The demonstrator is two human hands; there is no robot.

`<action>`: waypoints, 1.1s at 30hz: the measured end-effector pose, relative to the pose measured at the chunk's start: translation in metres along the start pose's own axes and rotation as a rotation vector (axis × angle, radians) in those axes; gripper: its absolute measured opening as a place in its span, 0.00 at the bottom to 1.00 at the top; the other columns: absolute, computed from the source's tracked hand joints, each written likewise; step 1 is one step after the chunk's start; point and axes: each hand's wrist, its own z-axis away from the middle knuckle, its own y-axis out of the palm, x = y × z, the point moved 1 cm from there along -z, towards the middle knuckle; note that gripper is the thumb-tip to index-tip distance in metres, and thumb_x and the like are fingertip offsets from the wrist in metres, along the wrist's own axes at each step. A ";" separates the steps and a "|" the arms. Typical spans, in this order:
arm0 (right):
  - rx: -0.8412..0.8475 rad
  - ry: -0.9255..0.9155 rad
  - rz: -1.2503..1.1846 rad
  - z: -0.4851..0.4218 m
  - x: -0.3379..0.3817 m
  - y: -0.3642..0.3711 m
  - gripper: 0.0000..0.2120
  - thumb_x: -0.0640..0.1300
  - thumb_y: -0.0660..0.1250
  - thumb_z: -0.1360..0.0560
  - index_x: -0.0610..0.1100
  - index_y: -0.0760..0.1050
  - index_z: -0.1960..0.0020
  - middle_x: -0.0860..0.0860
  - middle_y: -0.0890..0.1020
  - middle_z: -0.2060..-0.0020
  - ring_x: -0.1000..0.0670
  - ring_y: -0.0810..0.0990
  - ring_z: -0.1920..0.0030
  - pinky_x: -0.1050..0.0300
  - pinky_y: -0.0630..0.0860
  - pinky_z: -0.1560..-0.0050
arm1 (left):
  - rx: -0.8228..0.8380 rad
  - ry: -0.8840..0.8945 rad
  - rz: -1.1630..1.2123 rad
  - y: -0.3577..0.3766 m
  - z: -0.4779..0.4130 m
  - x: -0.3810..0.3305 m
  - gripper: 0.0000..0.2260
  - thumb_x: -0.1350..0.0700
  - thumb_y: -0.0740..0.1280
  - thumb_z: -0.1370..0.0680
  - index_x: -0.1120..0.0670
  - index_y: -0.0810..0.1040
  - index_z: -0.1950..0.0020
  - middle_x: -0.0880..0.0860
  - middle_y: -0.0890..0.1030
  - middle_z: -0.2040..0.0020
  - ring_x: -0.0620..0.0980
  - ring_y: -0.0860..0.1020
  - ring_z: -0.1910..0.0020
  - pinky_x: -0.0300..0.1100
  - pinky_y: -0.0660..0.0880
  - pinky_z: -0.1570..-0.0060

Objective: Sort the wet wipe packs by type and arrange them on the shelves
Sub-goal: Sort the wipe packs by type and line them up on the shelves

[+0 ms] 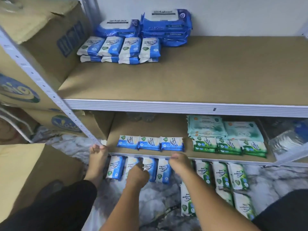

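Up at twelve o'clock the upper shelf (200, 77) looks settled: big blue antabax packs (166, 27) stacked at the back, and a two-deep row of small blue-and-white packs (131, 47) just in front of them. The lower shelf (150, 129) is in progress. It has three blue packs (150, 144) side by side near the front edge, stacked green packs (229, 146) at about two o'clock, and pale teal flat packs (206, 125) piled behind those.

Down on the marbled floor (166, 197), the floor row of blue packs (115, 167) lies just under the shelf lip, four across. That's where the action is. The left hand (137, 175) is dead centre with its fingers curled down onto that row, and by the look of it gripping one pack. The right hand (180, 164) is just beside it at one o'clock, up near the shelf edge. Its fingers are curled, but it's too blurred to tell whether it holds anything.

Still waiting at four o'clock is a loose cluster of green packs on the floor (230, 177). Cardboard boxes (41, 30) fill the ten o'clock side.

My read is well past halfway. The types are already grouped, and what's left is lifting the blue floor row in beside its three mates, then the green ones.
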 end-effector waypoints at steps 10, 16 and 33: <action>0.083 0.314 -0.017 -0.083 -0.072 0.065 0.19 0.54 0.69 0.31 0.46 0.80 0.44 0.48 0.83 0.52 0.44 0.82 0.51 0.53 0.80 0.50 | -0.099 -0.104 0.061 0.044 -0.072 0.018 0.26 0.65 0.62 0.27 0.55 0.73 0.28 0.60 0.81 0.42 0.61 0.79 0.43 0.50 0.78 0.47; 0.065 0.315 -0.020 -0.094 -0.074 0.082 0.21 0.53 0.70 0.24 0.45 0.74 0.35 0.50 0.82 0.47 0.54 0.79 0.62 0.65 0.74 0.67 | -0.141 -0.196 0.032 0.063 -0.096 0.026 0.17 0.58 0.71 0.28 0.51 0.76 0.40 0.55 0.83 0.49 0.58 0.79 0.52 0.44 0.75 0.54; 0.110 0.256 -0.179 -0.015 -0.070 0.049 0.09 0.48 0.70 0.25 0.45 0.76 0.48 0.46 0.81 0.54 0.50 0.79 0.60 0.59 0.72 0.65 | 0.172 -0.292 0.328 0.030 -0.038 0.014 0.08 0.60 0.75 0.28 0.54 0.76 0.58 0.56 0.79 0.52 0.54 0.78 0.53 0.49 0.80 0.42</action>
